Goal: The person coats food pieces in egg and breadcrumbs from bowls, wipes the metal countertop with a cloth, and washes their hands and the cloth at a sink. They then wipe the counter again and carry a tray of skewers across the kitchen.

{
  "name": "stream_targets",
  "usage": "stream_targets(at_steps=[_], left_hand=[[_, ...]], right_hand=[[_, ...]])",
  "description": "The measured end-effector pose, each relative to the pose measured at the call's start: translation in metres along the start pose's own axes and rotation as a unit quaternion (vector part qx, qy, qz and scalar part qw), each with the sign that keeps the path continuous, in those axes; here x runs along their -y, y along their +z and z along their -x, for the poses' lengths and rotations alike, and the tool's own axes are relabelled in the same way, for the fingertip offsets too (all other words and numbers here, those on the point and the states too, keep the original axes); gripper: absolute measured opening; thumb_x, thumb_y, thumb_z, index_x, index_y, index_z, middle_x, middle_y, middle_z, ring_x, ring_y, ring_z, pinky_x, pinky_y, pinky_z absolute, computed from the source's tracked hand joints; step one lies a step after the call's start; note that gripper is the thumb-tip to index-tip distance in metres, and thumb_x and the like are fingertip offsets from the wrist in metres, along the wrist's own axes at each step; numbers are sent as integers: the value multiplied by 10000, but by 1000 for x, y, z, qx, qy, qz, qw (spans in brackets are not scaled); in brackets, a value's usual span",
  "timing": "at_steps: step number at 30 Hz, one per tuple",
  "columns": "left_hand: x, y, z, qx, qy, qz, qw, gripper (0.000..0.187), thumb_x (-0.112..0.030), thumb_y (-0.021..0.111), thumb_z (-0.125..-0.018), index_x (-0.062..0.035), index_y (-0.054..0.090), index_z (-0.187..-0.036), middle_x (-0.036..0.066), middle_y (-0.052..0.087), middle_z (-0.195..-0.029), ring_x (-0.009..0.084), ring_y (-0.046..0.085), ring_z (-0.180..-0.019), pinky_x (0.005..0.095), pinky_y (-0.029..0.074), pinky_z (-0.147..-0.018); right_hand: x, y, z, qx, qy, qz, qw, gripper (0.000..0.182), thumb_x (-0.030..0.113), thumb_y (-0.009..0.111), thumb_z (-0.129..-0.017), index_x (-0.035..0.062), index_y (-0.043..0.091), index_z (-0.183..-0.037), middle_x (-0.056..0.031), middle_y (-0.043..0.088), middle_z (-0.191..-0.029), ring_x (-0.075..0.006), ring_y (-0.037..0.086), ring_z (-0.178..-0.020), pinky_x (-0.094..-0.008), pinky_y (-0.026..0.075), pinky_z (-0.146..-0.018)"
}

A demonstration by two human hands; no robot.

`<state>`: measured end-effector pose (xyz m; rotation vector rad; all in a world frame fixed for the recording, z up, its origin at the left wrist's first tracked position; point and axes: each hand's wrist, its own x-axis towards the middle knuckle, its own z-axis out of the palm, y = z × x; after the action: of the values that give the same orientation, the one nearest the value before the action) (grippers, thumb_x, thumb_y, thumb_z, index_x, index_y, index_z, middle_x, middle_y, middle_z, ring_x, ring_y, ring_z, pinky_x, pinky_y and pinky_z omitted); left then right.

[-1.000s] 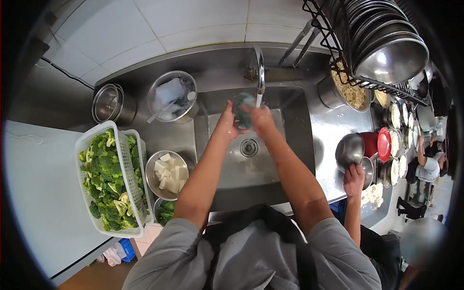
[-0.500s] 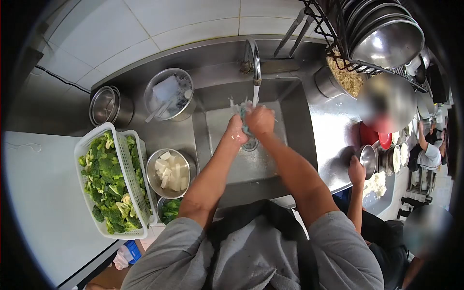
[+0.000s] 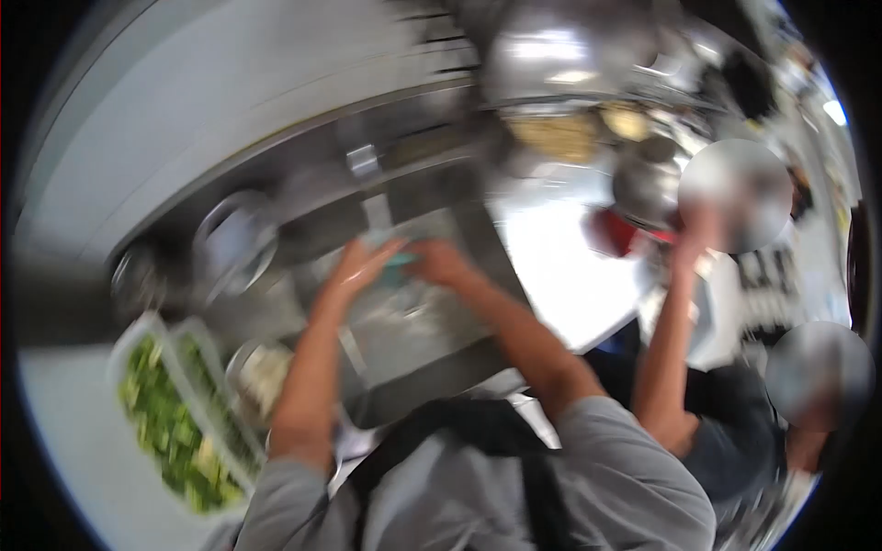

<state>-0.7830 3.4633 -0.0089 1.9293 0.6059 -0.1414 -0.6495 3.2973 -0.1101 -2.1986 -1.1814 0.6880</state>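
Note:
Over the steel sink (image 3: 413, 344), my left hand (image 3: 361, 266) reaches in from the left with its fingers stretched out, its skin wet. A small teal-green thing (image 3: 397, 264), its kind lost in the blur, lies between my hands. My right hand (image 3: 439, 263) is closed, with the teal-green thing at its fingertips. Just above, the tap (image 3: 363, 161) pours a stream of water (image 3: 378, 211) down to my hands.
Left of the sink stand a basket of broccoli (image 3: 170, 422), a pot of pale chunks (image 3: 262, 372) and a steel bowl (image 3: 236, 241). At the right, a co-worker's arm (image 3: 669, 358) extends over the counter (image 3: 574, 266). Steel bowls (image 3: 551, 55) sit at the upper right.
The view has swung, so the sink and my hands appear further left and blurred. My hands have come apart, baring the teal-green thing between them. The co-worker's hand has risen.

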Motion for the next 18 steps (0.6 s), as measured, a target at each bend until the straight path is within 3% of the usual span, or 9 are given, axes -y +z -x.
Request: stream_targets(at_steps=[2,4,5,10,13,14,16,17,18], left_hand=[[-3,-2,5,14,52,-26,998,468,-431,743,-879,-24,710,-1107,131,728,-1006,234,680,-945,393,515,-867],[6,-2,11,34,78,-30,996,525,-281,890,-707,24,668,-1072,139,715,-947,231,679,-895,412,536,-812],[16,-4,16,64,117,-5,991,519,-166,853,-741,-9,657,-1195,163,728,-1086,245,696,-986,379,526,-882],[5,-20,18,60,52,-242,967,382,-213,805,-796,53,685,-1042,224,697,-915,263,684,-834,399,516,-790],[20,-37,11,-35,23,-230,972,322,-236,746,-878,67,698,-978,193,712,-862,261,671,-757,413,514,-751],[19,-36,13,-60,67,-148,985,311,-237,727,-900,62,703,-981,181,719,-866,245,670,-754,408,517,-745],[11,-44,21,-125,134,13,983,296,-239,688,-944,52,712,-989,157,735,-873,211,668,-749,397,521,-735],[-18,-43,35,-123,110,40,986,304,-257,669,-965,36,730,-1019,135,749,-921,191,676,-803,376,526,-764],[6,-51,27,-170,134,8,976,310,-275,686,-952,18,743,-1037,128,752,-941,197,688,-839,365,527,-796]], right_hand=[[-12,0,9,-83,16,73,994,339,282,758,-795,122,727,-1092,-161,710,-1098,-344,671,-1052,-454,529,-933],[-8,-1,15,-100,70,26,992,267,145,686,-744,121,726,-1008,-147,703,-1063,-341,673,-1022,-454,537,-913],[0,-10,21,-109,59,8,992,262,99,649,-725,127,725,-974,-143,689,-1073,-339,663,-1048,-436,532,-921],[3,-10,30,-201,50,-36,978,257,20,582,-702,111,713,-904,-128,667,-1062,-353,620,-1063,-454,518,-900],[17,-14,18,-211,28,-245,946,214,89,598,-784,67,670,-984,-168,669,-1040,-349,628,-1039,-442,510,-891],[26,-19,19,-218,22,-331,918,223,108,605,-796,59,661,-1007,-180,671,-1038,-350,631,-1030,-438,510,-890],[47,-23,30,-208,-18,-247,946,321,281,684,-863,41,629,-1070,-220,674,-1052,-368,649,-1017,-451,511,-880],[69,-48,51,-161,-13,-180,970,369,333,703,-875,39,630,-1086,-227,674,-1059,-377,656,-1017,-462,512,-880],[62,-44,56,-151,-40,-86,984,471,429,702,-890,42,630,-1148,-231,681,-1069,-390,659,-1035,-483,510,-892]])
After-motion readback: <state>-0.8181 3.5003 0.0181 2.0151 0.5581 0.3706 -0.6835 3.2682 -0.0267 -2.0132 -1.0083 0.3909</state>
